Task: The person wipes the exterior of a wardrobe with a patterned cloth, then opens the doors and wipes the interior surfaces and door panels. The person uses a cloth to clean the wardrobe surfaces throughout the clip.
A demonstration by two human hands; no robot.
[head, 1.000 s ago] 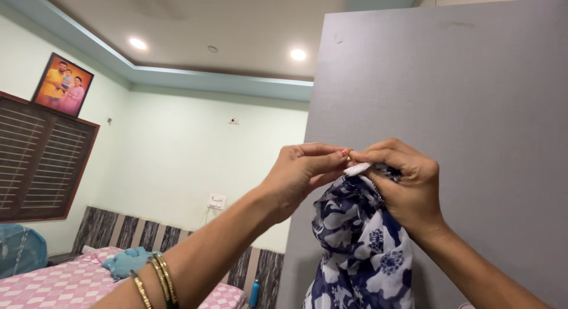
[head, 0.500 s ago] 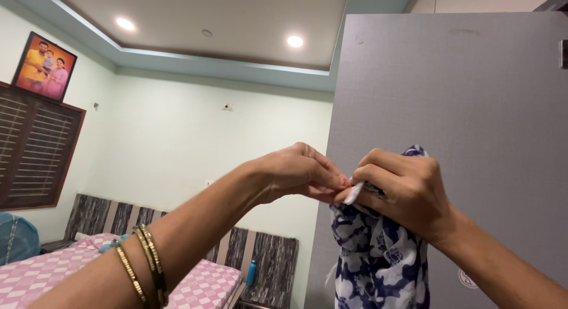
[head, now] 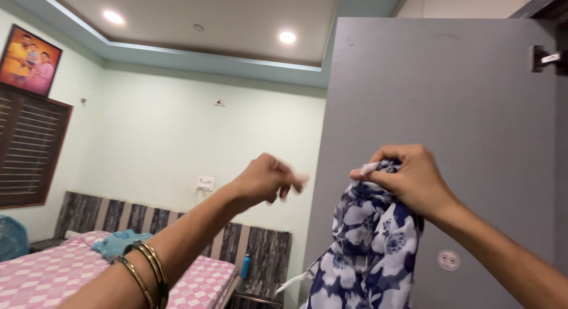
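Framed photo (head: 29,60) upper left; right hand (head: 411,179) fisted on blue-and-white floral cloth (head: 373,244), left hand (head: 266,179) now apart, loosely curled, blurred.

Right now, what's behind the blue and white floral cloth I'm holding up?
Behind the floral cloth, gripped by the right hand, stands a grey cupboard door with a round white fitting. The cloth covers the door's lower left part.

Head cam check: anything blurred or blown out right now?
Head view: left hand fingertips are motion-smeared; right hand and the navy floral cloth it grips are fairly sharp; two ceiling lights clip to white; the room is evenly lit, with soft shadows.
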